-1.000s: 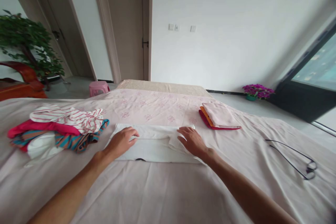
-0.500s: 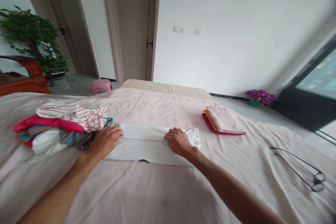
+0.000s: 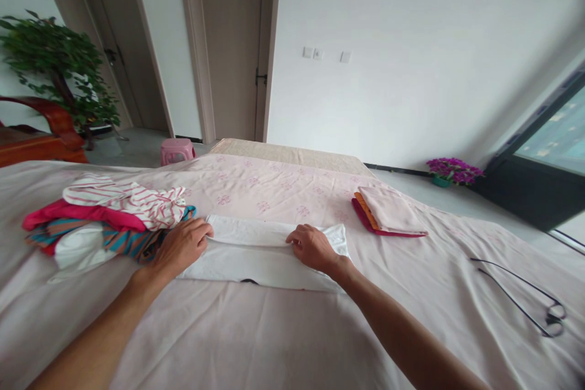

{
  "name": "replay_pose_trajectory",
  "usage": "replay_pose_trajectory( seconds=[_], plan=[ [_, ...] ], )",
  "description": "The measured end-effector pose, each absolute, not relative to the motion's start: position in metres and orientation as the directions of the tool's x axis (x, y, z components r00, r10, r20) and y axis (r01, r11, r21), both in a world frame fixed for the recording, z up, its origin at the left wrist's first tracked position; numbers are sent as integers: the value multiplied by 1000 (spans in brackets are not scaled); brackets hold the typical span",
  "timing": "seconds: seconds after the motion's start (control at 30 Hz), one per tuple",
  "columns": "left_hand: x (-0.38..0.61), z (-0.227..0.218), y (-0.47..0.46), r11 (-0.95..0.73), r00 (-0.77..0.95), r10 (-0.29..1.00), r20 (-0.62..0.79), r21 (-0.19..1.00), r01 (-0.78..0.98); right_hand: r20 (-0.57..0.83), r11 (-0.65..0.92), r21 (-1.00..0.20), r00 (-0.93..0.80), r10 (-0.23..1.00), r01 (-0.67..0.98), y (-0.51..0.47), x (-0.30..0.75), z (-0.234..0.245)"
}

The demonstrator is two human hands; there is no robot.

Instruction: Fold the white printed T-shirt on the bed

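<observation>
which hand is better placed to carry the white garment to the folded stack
Probably the right hand: it rests on the end of the white garment nearer the folded stack. The left hand sits at the other end, beside the clothes pile.

Both hands rest on a folded white garment [image 3: 260, 253] lying on the pink bed sheet [image 3: 256, 335]: the left hand [image 3: 183, 245] at its left end, the right hand [image 3: 314, 247] near its right end. A heap of unfolded clothes [image 3: 105, 219] touches the garment's left end, a folded stack [image 3: 388, 212] lies to the right, and a wire hanger [image 3: 525, 301] lies farther right.
</observation>
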State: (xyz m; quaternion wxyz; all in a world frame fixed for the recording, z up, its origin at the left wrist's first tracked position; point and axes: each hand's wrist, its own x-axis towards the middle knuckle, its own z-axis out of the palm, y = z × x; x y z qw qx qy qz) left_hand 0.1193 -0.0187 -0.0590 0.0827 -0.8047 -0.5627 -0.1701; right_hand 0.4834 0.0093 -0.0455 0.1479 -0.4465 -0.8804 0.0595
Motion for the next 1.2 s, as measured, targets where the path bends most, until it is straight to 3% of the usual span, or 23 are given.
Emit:
replay_pose_trajectory(
  seconds=[0.17,0.27,0.37,0.47,0.6,0.7,0.9,1.2],
  plan=[
    [124,-46,-23,-334,314,911,268,30,942,190,610,-358,-585,789,707,14,493,-44],
    [151,-34,-17,-347,325,905,276,34,937,242,546,-473,-494,835,692,29,494,-42],
    [201,-32,-3,-436,358,878,319,218,873,317,503,-509,-391,864,698,43,488,-44],
    [257,-48,13,-515,370,834,410,336,788,306,581,-401,-495,813,708,48,481,-56],
    [297,-82,23,-493,400,852,338,259,830,172,605,-165,-581,796,779,43,483,-77],
    [294,-98,23,-416,354,893,278,209,885,129,579,-85,-567,814,811,39,490,-87],
    [241,-102,24,-293,264,940,218,118,949,147,540,-89,-525,838,837,36,492,-90],
    [156,-99,27,49,-45,987,157,-27,998,186,532,-106,-509,841,840,34,491,-91]
  ],
)
